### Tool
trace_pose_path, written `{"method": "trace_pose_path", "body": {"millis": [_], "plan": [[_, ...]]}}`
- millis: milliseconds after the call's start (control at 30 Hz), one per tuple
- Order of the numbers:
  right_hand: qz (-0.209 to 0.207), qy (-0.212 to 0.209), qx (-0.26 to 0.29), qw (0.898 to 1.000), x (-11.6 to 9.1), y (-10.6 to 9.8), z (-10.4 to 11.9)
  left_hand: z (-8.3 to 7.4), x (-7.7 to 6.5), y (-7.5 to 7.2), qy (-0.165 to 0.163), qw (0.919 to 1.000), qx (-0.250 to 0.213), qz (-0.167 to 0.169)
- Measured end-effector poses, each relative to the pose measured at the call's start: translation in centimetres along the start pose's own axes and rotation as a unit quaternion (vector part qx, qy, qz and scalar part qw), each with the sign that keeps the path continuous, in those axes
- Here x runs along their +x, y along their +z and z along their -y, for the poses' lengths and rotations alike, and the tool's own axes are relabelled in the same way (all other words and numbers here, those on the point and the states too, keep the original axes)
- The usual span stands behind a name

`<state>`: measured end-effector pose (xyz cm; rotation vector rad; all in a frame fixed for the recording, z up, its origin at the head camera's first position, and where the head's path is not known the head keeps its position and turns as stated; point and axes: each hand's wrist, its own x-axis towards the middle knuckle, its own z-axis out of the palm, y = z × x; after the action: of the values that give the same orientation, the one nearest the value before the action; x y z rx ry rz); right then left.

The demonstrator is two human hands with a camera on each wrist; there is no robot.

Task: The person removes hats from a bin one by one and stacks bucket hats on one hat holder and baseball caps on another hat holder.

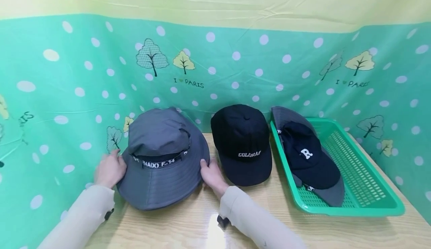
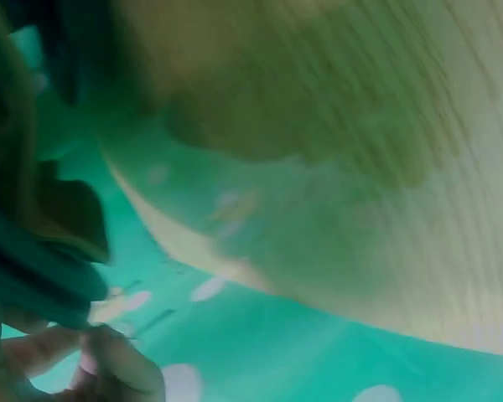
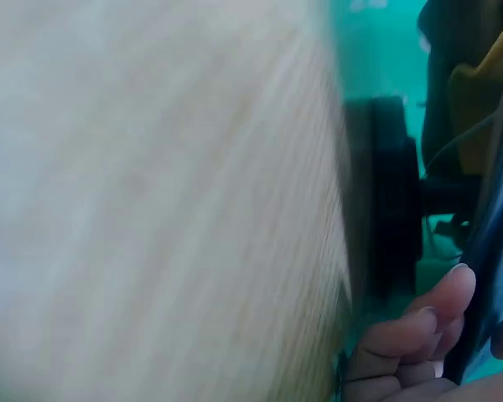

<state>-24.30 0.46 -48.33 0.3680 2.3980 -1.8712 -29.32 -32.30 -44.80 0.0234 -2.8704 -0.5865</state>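
Both hands hold a grey bucket hat [image 1: 158,137] by its wide brim, crown up, with white lettering on its dark band. At the brim's left edge is my left hand [image 1: 110,169]; the left wrist view shows its curled fingers [image 2: 121,360] against the brim. My right hand [image 1: 213,174] pinches the right edge, thumb on top. In the right wrist view, the fingers [image 3: 411,335] lie on one side of the brim [image 3: 486,243] and the thumb on the other. Just right of that hand sits a black baseball cap [image 1: 242,140] with white lettering.
A green plastic basket [image 1: 370,181] stands at the right on the wooden table [image 1: 175,230]. Inside lie a navy cap [image 1: 309,166] with a white R and, under it, a grey hat [image 1: 333,194]. A green dotted cloth [image 1: 235,80] hangs behind and at the sides.
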Motion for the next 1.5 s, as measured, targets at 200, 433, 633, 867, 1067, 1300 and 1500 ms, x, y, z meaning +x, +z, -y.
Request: {"method": "trace_pose_path", "body": {"millis": [200, 433, 633, 867, 1067, 1300, 1500], "plan": [[0.062, -0.024, 0.017, 0.998, -2.7, -1.5, 0.0, -1.5, -2.1, -2.1, 0.050, 0.9979, -0.017, -0.037], [0.110, -0.030, -0.021, 0.993, -5.7, -3.9, 0.3, -3.8, -4.5, -4.1, 0.104, 0.9904, -0.057, -0.072], [0.141, -0.089, -0.065, 0.984, -7.3, -6.8, 0.7, -6.2, -5.9, -5.2, 0.136, 0.9817, -0.078, -0.108], [0.153, -0.147, -0.127, 0.969, -9.3, -10.9, 1.9, -9.5, -7.1, -5.9, 0.159, 0.9670, -0.118, -0.160], [0.152, -0.166, -0.152, 0.962, -10.9, -14.7, 3.5, -12.4, -8.0, -6.3, 0.208, 0.9537, -0.141, -0.165], [0.122, -0.161, -0.197, 0.960, -11.8, -19.3, 4.7, -15.6, -8.7, -5.8, 0.257, 0.9430, -0.148, -0.151], [0.078, -0.146, -0.242, 0.956, -11.3, -23.1, 5.1, -18.5, -9.0, -4.7, 0.301, 0.9312, -0.166, -0.121]]}}
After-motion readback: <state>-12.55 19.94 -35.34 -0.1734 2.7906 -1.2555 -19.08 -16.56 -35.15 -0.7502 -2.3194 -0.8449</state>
